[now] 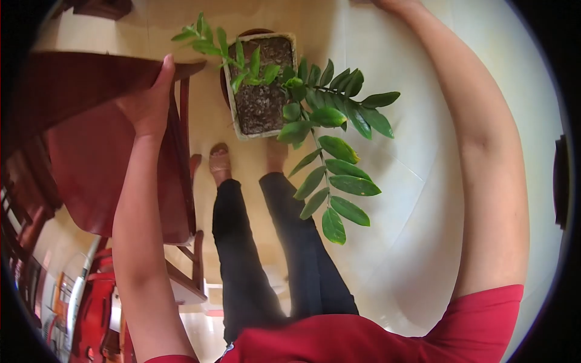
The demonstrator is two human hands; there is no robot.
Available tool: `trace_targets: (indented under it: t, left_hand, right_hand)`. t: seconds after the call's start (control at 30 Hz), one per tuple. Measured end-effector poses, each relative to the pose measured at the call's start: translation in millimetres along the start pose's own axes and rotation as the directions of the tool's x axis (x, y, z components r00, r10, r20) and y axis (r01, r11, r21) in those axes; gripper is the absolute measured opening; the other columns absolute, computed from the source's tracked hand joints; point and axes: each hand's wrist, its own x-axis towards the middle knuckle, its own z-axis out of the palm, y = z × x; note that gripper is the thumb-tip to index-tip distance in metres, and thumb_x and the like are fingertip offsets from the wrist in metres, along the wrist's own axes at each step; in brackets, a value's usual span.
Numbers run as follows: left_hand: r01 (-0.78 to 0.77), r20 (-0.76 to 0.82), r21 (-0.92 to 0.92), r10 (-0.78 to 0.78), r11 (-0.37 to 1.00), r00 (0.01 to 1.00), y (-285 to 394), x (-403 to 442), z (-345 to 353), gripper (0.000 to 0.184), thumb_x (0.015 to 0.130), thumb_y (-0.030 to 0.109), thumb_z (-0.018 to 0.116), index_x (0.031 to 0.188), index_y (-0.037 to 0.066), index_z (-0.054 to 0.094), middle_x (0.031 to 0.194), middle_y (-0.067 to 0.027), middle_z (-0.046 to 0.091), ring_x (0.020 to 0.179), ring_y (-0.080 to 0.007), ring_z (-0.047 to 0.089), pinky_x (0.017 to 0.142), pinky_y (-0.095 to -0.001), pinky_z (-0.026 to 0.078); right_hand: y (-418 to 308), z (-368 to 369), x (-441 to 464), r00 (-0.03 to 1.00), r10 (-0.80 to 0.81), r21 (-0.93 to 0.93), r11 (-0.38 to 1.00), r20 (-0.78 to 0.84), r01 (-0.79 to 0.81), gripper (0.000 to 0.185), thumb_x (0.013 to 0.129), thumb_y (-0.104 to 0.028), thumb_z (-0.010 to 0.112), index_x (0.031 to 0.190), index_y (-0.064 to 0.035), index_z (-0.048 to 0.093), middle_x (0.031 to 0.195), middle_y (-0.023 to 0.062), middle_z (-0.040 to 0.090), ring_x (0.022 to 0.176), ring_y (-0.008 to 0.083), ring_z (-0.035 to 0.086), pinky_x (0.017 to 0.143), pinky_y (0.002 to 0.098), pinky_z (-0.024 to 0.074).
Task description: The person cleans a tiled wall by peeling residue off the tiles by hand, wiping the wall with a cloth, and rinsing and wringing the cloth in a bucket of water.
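Note:
At the upper left, my left hand [147, 100] grips the edge of a dark red wooden chair back [78, 81], its thumb pointing up and its fingers wrapped round the wood. My right arm stretches up along the right side; only the wrist and a bit of my right hand [390, 3] show at the top edge, and its fingers are out of frame. Between the arms, a rectangular planter [234, 115] filled with dark soil stands in front of my feet. A leafy green plant [330, 118] leans out of it to the right.
The chair's red seat [115, 172] lies below my left forearm. More dark wooden furniture [100, 7] stands at the top left. Red and white items [100, 302] are at the lower left. Pale floor tiles [411, 199] extend to the right, and a dark object [561, 181] sits at the right edge.

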Motion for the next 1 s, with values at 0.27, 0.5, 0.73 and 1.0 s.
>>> trace_targets:
  t: [0.27,0.5,0.73,1.0]
  left_hand:
    - [-0.090,-0.187,0.405,0.180,0.910,0.966,-91,77,-6,0.079,0.062,0.048,0.079,0.114,-0.006,0.052,0.115,-0.0157,0.056,0.109,-0.0285,0.051,0.099,-0.0372,0.035]
    - [-0.027,-0.202,0.344,0.102,0.939,0.974,-120,167,-19,0.089,0.059,0.060,0.074,0.114,-0.006,0.051,0.119,-0.0228,0.052,0.112,-0.0317,0.050,0.097,-0.0385,0.037]
    - [0.205,-0.303,0.746,0.049,0.633,0.952,-128,135,7,0.098,0.063,0.065,0.067,0.120,-0.011,0.042,0.109,-0.0294,0.055,0.101,-0.0381,0.056,0.088,-0.0450,0.043]
    - [-0.111,0.055,0.742,0.105,0.661,0.993,-109,91,6,0.097,0.066,0.046,0.072,0.138,0.007,0.019,0.116,-0.0251,0.044,0.107,-0.0345,0.048,0.092,-0.0464,0.039]
  right_hand:
    - [-2,-9,0,0.999,-0.027,-0.035,0.999,0.016,0.028,0.038,0.082,-0.042,0.053,0.103,-0.0121,0.064,0.098,0.0065,0.061,0.097,0.0223,0.053,0.084,0.0351,0.0397]
    - [-2,15,3,0.996,-0.076,-0.147,0.987,-0.037,0.070,0.040,0.084,-0.040,0.050,0.107,-0.0095,0.062,0.100,0.0075,0.060,0.097,0.0242,0.052,0.084,0.0358,0.0396]
    - [-75,89,-65,0.957,-0.220,0.069,0.975,0.188,0.211,0.025,0.077,-0.017,0.054,0.101,-0.0160,0.061,0.098,0.0077,0.058,0.092,0.0224,0.055,0.072,0.0387,0.0440]
    - [-100,29,-98,0.633,-0.431,0.227,0.897,0.643,0.380,0.014,0.078,-0.021,0.053,0.084,-0.0195,0.065,0.092,0.0015,0.061,0.094,0.0183,0.055,0.082,0.0379,0.0404]
